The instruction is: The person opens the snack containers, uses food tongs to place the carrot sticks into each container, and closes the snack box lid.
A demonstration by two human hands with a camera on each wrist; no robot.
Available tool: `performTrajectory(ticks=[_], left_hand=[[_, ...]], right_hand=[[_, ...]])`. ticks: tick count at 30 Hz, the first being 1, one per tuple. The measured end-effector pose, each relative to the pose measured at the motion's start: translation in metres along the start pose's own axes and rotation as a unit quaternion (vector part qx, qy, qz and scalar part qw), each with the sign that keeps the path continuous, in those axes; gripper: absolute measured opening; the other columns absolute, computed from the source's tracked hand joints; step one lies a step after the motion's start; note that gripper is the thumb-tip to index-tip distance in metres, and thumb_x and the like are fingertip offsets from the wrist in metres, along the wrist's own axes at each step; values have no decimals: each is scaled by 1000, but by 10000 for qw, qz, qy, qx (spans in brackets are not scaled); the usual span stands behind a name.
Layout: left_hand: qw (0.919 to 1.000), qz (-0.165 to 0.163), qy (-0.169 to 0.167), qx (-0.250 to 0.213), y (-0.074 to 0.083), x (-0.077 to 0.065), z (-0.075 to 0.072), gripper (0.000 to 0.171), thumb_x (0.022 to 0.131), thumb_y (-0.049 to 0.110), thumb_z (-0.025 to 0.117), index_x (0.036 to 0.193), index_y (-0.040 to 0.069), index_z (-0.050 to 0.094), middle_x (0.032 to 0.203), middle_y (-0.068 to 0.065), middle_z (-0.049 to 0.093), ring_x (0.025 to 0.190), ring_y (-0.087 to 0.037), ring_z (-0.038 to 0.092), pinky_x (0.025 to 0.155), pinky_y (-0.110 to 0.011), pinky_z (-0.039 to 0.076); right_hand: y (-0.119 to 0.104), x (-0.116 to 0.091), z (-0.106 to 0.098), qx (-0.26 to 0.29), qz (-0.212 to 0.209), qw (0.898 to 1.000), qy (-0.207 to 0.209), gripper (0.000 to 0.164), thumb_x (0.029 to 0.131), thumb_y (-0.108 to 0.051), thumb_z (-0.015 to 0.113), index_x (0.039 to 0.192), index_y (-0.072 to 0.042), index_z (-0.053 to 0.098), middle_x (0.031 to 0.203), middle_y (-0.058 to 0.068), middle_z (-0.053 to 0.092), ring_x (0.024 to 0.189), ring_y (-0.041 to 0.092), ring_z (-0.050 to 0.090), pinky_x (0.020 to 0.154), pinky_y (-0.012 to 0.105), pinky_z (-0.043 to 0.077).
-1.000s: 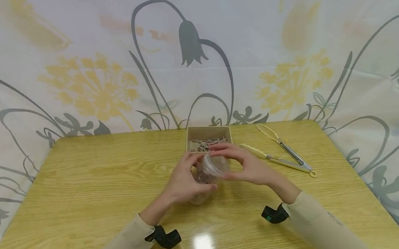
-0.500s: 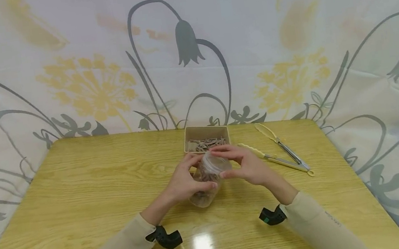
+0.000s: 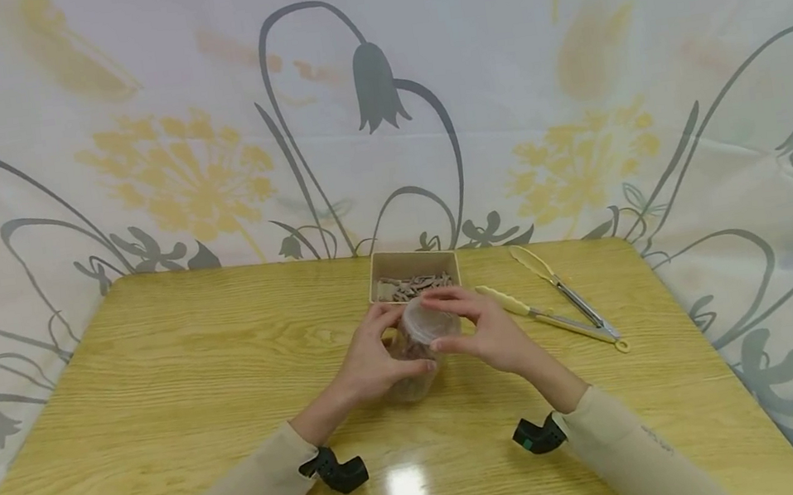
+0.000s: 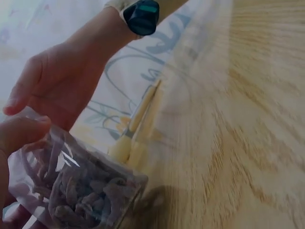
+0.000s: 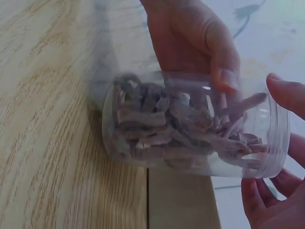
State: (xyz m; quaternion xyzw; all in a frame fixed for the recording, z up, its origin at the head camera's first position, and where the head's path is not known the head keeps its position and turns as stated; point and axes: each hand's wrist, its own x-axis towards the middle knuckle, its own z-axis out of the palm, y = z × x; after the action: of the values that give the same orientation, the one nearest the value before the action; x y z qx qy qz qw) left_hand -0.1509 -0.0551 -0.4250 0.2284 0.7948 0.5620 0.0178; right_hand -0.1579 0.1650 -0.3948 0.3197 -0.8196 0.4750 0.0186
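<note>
A clear plastic jar [image 3: 411, 354] holds several brownish dried strips, seen plainly in the right wrist view. It leans, with its clear lid [image 3: 436, 322] toward the upper right. My left hand [image 3: 362, 366] grips the jar's body, thumb on the near side and fingers behind. My right hand [image 3: 496, 337] holds the lid's rim between thumb and fingers. In the right wrist view, the right fingertips [image 5: 255, 198] touch the rim from below. Whether the jar's base touches the table cannot be told.
Just behind the jar stands a beige box [image 3: 414, 263] with similar strips inside. Yellow-tipped metal tongs [image 3: 556, 320] lie spread on the wooden table [image 3: 231, 361] to the right. A flower-patterned cloth [image 3: 492, 59] rises behind the table's far edge.
The jar has shifted its tilt within my hands, and the lid's top shows more fully now. Both hands keep their hold in nearly the same place. Box and tongs stay put.
</note>
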Motion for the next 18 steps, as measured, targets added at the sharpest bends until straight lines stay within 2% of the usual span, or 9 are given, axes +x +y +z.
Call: performTrajectory(ticks=[4, 9, 13, 18], left_hand=[[9998, 57, -75, -186, -3, 2, -2, 73, 71, 17, 91, 136, 7, 59, 127, -4, 50, 115, -23, 49, 96, -44, 50], [9996, 171, -203, -110, -8, 3, -4, 70, 74, 17, 90, 136, 10, 58, 127, -5, 50, 118, -24, 50, 102, -49, 46], [9994, 210, -258, -101, -11, 3, -7, 73, 74, 17, 90, 138, 10, 55, 129, -6, 51, 119, -25, 50, 102, -48, 46], [9993, 117, -243, -257, -13, 3, -9, 79, 73, 12, 91, 141, 8, 51, 132, -7, 53, 121, -27, 51, 99, -43, 49]], right_hand=[[-1, 3, 2, -97, -161, 9998, 54, 59, 76, -5, 86, 132, -3, 64, 138, 12, 55, 128, 32, 49, 98, 50, 46], [0, 6, 4, -192, -437, 9989, 20, 62, 74, -5, 87, 132, -2, 64, 138, 13, 53, 128, 33, 47, 100, 52, 43], [2, 6, 5, -130, -543, 9984, -7, 62, 74, -5, 87, 132, -2, 64, 138, 14, 51, 128, 33, 46, 99, 51, 42], [6, 5, 7, 284, -469, 9984, 103, 59, 75, 2, 85, 130, 1, 62, 137, 18, 48, 125, 34, 45, 100, 55, 44]])
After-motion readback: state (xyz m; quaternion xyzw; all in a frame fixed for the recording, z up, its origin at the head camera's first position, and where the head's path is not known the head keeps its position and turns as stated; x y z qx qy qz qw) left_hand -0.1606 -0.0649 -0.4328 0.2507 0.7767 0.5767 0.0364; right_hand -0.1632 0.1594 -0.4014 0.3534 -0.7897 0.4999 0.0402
